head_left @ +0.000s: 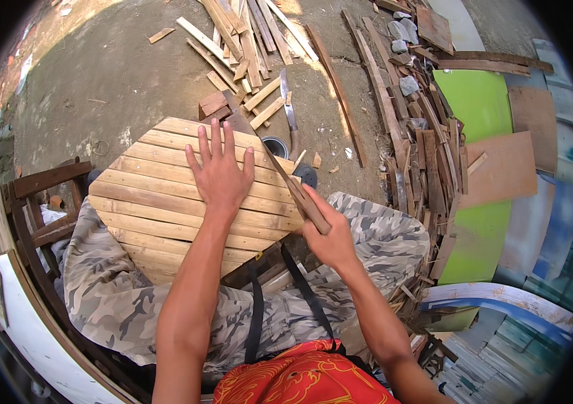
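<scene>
A panel of narrow wooden slats (158,178), cut to a many-sided outline, lies across my lap. My left hand (222,178) rests flat on it, fingers spread, near its middle. In my right hand (330,236) is the brown wooden handle (310,209) of a long-bladed tool. Its dark, narrow-looking blade (276,163) runs up along the panel's right edge, seen nearly edge-on. Whether that blade is toothed cannot be made out. Beneath the panel's lower right edge, a dark part with a small yellow spot partly shows.
A knife (286,94) with a curved wooden handle lies beyond the panel, by a round dark container (275,146). Wood strips (246,40) are heaped farther off. Stacked timber (427,161) and coloured sheets (475,101) line the right. A dark wooden frame (51,178) stands left.
</scene>
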`<state>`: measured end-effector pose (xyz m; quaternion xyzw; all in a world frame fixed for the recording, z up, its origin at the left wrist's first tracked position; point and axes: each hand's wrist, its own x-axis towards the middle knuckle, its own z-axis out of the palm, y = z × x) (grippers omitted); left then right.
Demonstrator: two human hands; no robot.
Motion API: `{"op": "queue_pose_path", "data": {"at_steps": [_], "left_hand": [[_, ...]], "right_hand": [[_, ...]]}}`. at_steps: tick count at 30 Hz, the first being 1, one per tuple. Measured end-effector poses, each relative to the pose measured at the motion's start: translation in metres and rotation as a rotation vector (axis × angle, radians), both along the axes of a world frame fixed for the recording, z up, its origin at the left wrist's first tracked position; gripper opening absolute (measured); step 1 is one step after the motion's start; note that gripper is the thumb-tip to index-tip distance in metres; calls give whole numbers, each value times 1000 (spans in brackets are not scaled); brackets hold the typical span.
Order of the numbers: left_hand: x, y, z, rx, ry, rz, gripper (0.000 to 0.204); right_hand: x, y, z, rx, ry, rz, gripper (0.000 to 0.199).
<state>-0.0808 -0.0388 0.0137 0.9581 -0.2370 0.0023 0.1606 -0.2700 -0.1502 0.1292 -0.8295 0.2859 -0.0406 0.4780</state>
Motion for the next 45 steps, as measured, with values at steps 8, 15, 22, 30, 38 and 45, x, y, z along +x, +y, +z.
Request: {"op": "queue_pose_path", "data": {"at_steps": [8, 15, 22, 30, 38, 45], "left_hand": [[2, -1, -6, 48, -63, -24, 69], [0, 1, -2, 46, -61, -35, 69], [-2, -4, -4, 65, -36, -27, 72], [-3, 5, 1, 37, -39, -36, 75], [-4, -3, -8, 36, -36, -5, 75], [-1, 1, -2, 6, -19, -22, 74]], "right_hand": [[-24, 0, 42, 1, 99, -38, 62], [-25, 4, -34, 4, -27, -22, 65], [-93, 13, 66, -115, -28, 39, 63], [13, -2, -59, -22, -134, 6, 64], [-79, 22, 77, -167, 49, 45, 63], [41, -8, -74, -72, -48, -29, 63]]}}
